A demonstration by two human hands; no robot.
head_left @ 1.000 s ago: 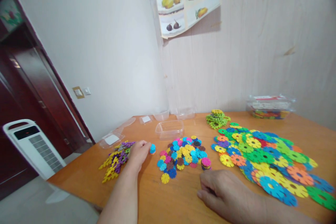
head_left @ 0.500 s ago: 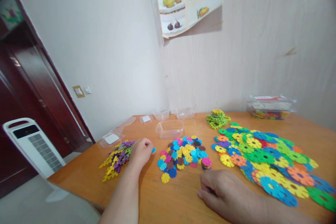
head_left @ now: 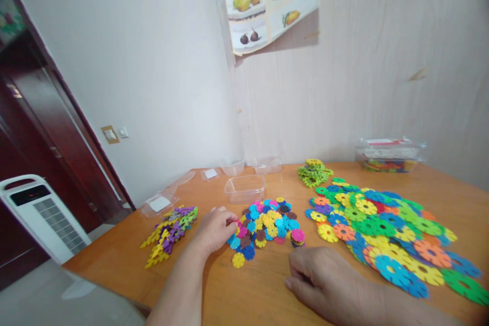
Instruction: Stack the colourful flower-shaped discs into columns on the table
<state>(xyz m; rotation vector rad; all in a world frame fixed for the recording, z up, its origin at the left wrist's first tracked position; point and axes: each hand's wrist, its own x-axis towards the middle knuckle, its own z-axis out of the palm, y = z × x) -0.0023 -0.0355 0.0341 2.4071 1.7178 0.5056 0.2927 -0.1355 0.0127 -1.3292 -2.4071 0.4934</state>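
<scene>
Small slotted flower discs (head_left: 270, 220) in pink, blue, yellow and brown lie heaped mid-table. At the heap's left edge is my left hand (head_left: 217, 229), its fingers curled and its thumb and forefinger close together against the discs. Whatever lies between those fingertips is hidden. My right hand (head_left: 323, 272) rests on the table as a loose fist, palm side down, and its inner side cannot be seen. Just beyond its knuckles stands a short stack of discs (head_left: 298, 237) with a pink one on top.
Larger flower discs (head_left: 385, 229) spread over the right side. Purple and yellow snowflake pieces (head_left: 170, 237) lie at left, with green pieces (head_left: 315, 173) at the back. A clear tub (head_left: 245, 189) stands behind the heap; a filled clear box (head_left: 390, 155) sits at back right.
My left hand has moved right, from beside the snowflake pieces to the edge of the small disc heap. The blue disc by its fingertips no longer shows there. My right hand stays put.
</scene>
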